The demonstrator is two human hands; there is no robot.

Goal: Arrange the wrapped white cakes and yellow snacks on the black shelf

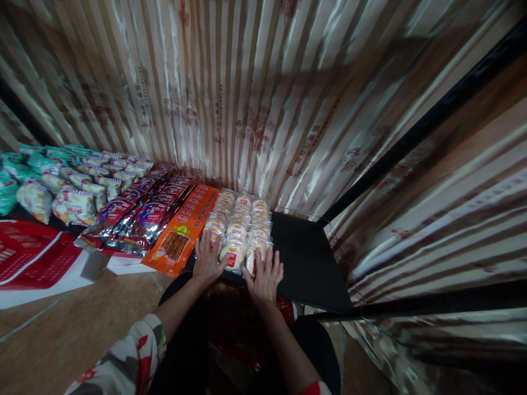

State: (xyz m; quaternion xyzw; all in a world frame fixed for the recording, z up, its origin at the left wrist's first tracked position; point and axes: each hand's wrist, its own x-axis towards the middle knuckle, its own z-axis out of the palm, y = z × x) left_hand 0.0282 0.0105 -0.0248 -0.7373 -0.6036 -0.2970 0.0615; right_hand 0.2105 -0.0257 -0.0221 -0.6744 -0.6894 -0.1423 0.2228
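Rows of round white packaged snacks (236, 230) in clear wrappers with small red labels lie on a black shelf (304, 252). My left hand (209, 259) rests with fingers spread at the front left of these rows, close to an orange snack bag (173, 247). At the front right corner of the rows lies my right hand (264, 274), fingers apart, touching the nearest packets. Both palms face down, and neither hand grips anything. Parts of the front packets are hidden under the fingers.
Left of the orange bag stand dark red and silver packets (144, 214), white patterned packets (76, 204) and green packets (45, 159). A red box (33, 255) sits at lower left. A striped curtain (230, 99) hangs behind, with a black bar (395, 153) at right.
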